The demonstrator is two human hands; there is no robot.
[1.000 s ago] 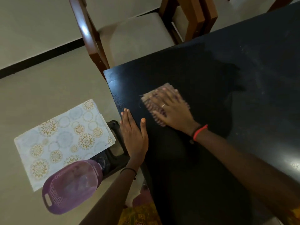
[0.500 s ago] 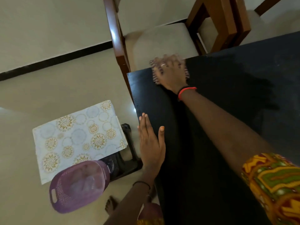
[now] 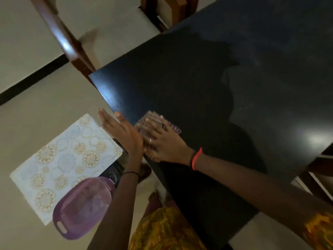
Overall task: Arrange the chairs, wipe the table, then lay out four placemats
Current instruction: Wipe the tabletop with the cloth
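Observation:
My right hand [image 3: 164, 141] lies flat on a striped cloth [image 3: 173, 126], pressing it onto the black table [image 3: 216, 83] close to the table's left edge. My left hand [image 3: 122, 131] is held with straight fingers just off that edge, beside the cloth and touching my right hand. A stack of patterned placemats [image 3: 66, 156] lies on a dark stool to the left of the table. A wooden chair [image 3: 66, 46] with a pale seat stands at the table's far left corner; another chair [image 3: 173, 8] is at the top edge.
A purple plastic basket [image 3: 81, 208] rests on the stool, overlapping the placemats' near corner. My bare feet [image 3: 155, 197] are on the pale floor beside the table. A dark wooden piece [image 3: 320, 168] shows at the right edge.
My right hand has drawn the cloth back from the table's far left corner to the left edge near me. My left hand has lifted off the table top to its edge.

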